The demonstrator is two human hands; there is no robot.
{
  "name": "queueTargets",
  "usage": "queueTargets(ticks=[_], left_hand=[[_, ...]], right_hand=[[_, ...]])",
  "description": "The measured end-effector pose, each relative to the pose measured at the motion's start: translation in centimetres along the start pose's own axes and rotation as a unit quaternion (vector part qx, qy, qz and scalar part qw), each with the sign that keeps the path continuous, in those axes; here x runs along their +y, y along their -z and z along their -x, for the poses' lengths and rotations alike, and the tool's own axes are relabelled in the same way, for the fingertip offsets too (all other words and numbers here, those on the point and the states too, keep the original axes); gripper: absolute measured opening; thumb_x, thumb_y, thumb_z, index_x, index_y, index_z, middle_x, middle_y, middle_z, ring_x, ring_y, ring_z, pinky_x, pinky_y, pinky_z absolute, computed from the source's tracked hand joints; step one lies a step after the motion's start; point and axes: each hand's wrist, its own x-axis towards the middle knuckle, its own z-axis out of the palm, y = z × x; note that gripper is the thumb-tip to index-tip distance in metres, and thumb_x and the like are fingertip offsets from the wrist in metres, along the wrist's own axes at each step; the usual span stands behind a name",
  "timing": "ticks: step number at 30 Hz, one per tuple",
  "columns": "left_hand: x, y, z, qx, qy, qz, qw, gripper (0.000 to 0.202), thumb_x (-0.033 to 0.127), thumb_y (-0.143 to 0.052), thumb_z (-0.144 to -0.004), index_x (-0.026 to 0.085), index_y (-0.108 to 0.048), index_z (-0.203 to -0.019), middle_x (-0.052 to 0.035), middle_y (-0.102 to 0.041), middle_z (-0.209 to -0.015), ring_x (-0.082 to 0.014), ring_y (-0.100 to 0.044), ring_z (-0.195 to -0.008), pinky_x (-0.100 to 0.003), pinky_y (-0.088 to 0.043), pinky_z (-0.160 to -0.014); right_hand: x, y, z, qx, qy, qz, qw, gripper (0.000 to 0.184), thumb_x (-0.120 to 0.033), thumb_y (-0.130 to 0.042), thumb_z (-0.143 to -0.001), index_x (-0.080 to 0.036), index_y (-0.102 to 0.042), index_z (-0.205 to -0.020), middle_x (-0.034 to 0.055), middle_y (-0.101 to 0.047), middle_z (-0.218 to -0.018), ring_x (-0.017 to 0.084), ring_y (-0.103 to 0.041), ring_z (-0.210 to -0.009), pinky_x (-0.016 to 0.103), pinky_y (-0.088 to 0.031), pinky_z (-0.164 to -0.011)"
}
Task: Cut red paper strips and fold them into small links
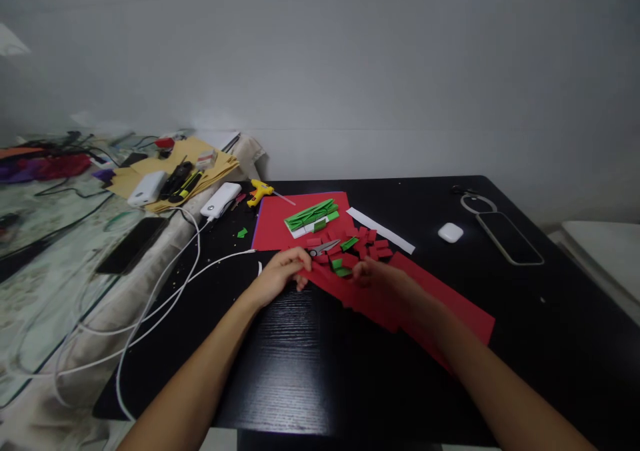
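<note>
My left hand [283, 269] is closed with thumb and fingers on the left end of a red paper piece [325, 279]. My right hand [377, 279] is over the same red paper, its fingers curled and smeared by motion, so its grip is unclear. Just beyond the hands lie scissors [325, 247] among several small folded red paper pieces [371, 236] and a few green ones [341, 269]. Under my right forearm, a larger red sheet [457, 304] stretches to the right.
Folded green paper strips [313, 215] rest on a red sheet [270, 221] at the back. Nearby are a yellow glue gun [260, 192], a white strip [383, 229], a white power bank [220, 201] with cables, a white earbud case [451, 232] and a phone [510, 237].
</note>
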Motion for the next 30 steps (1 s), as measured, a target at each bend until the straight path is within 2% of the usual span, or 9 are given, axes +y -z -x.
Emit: queueTargets(ticks=[2, 4, 8, 11, 13, 17, 20, 23, 30], left_hand=[[0.1, -1.0, 0.3, -0.088, 0.019, -0.042, 0.995, 0.019, 0.032, -0.066, -0.085, 0.015, -0.064, -0.077, -0.0017, -0.061, -0.063, -0.0127, -0.057, -0.054, -0.024, -0.046, -0.057], [0.3, -1.9, 0.6, -0.135, 0.026, -0.063, 0.988, 0.019, 0.031, -0.063, -0.087, 0.015, -0.064, -0.077, -0.0029, -0.062, -0.065, -0.0134, -0.057, -0.057, -0.026, -0.047, -0.06], [0.2, -2.7, 0.8, -0.168, 0.02, -0.103, 0.98, 0.019, 0.028, -0.057, -0.091, 0.015, -0.064, -0.079, -0.0043, -0.064, -0.069, -0.0143, -0.059, -0.063, -0.026, -0.047, -0.063], [0.1, -2.5, 0.7, -0.155, -0.003, -0.108, 0.982, 0.016, 0.027, -0.059, -0.09, 0.015, -0.065, -0.082, -0.0047, -0.065, -0.075, -0.0148, -0.061, -0.068, -0.025, -0.047, -0.063], [0.1, -2.5, 0.8, -0.126, -0.024, -0.086, 0.988, 0.014, 0.027, -0.064, -0.087, 0.017, -0.066, -0.096, -0.0046, -0.066, -0.084, -0.0152, -0.063, -0.073, -0.025, -0.048, -0.064], [-0.1, -3.0, 0.9, -0.035, -0.042, -0.058, 0.997, 0.04, 0.031, -0.073, -0.083, 0.02, -0.059, -0.119, -0.0008, -0.064, -0.083, -0.0132, -0.062, -0.071, -0.024, -0.05, -0.067], [-0.7, -3.7, 0.8, 0.007, -0.015, -0.112, 0.994, 0.03, 0.043, -0.067, -0.089, 0.016, -0.063, -0.1, 0.0006, -0.061, -0.068, -0.01, -0.056, -0.056, -0.02, -0.045, -0.054], [-1.1, -4.1, 0.7, 0.027, 0.003, -0.144, 0.989, 0.035, 0.049, -0.063, -0.09, 0.016, -0.06, -0.081, 0.0015, -0.059, -0.06, -0.0077, -0.05, -0.047, -0.017, -0.037, -0.044], [-1.1, -4.4, 0.7, 0.039, 0.011, -0.12, 0.992, 0.035, 0.05, -0.067, -0.086, 0.017, -0.06, -0.078, 0.0035, -0.057, -0.056, -0.0071, -0.047, -0.042, -0.016, -0.033, -0.038]], right_hand=[[0.9, -1.1, 0.3, -0.091, -0.097, 0.048, 0.99, 0.039, -0.052, -0.051, -0.096, -0.018, -0.068, -0.106, 0.0116, -0.076, -0.099, 0.023, -0.075, -0.078, 0.035, -0.058, -0.074], [1.7, -2.0, 0.4, -0.145, -0.146, 0.07, 0.976, 0.05, -0.056, -0.047, -0.097, -0.013, -0.068, -0.109, 0.0157, -0.075, -0.104, 0.02, -0.074, -0.074, 0.032, -0.059, -0.072], [2.7, -2.8, 0.2, -0.127, -0.111, 0.107, 0.98, 0.044, -0.055, -0.058, -0.093, -0.014, -0.066, -0.109, 0.0079, -0.074, -0.086, 0.014, -0.067, -0.057, 0.023, -0.055, -0.054], [2.7, -2.8, 0.2, -0.082, -0.073, 0.131, 0.985, 0.04, -0.054, -0.062, -0.092, -0.015, -0.067, -0.1, 0.0013, -0.067, -0.075, 0.008, -0.057, -0.049, 0.018, -0.047, -0.045], [2.6, -2.9, 0.3, -0.058, -0.058, 0.133, 0.988, 0.038, -0.053, -0.063, -0.092, -0.016, -0.067, -0.098, -0.0014, -0.063, -0.072, 0.007, -0.053, -0.047, 0.017, -0.045, -0.043], [3.0, -2.9, 0.3, -0.031, -0.008, 0.163, 0.986, 0.039, -0.055, -0.062, -0.091, -0.016, -0.064, -0.098, -0.0027, -0.061, -0.071, 0.007, -0.052, -0.047, 0.019, -0.046, -0.042], [3.6, -3.1, 0.1, -0.001, 0.034, 0.214, 0.976, 0.04, -0.055, -0.063, -0.09, -0.016, -0.063, -0.096, -0.0029, -0.06, -0.071, 0.008, -0.054, -0.048, 0.02, -0.047, -0.042], [3.8, -3.3, 0.2, 0.008, 0.048, 0.244, 0.969, 0.037, -0.054, -0.062, -0.091, -0.017, -0.061, -0.093, -0.0027, -0.061, -0.071, 0.009, -0.056, -0.048, 0.021, -0.051, -0.043], [3.6, -3.6, 0.2, -0.006, 0.037, 0.214, 0.976, 0.039, -0.054, -0.065, -0.089, -0.017, -0.061, -0.097, 0.0001, -0.067, -0.074, 0.013, -0.065, -0.053, 0.027, -0.059, -0.052]])
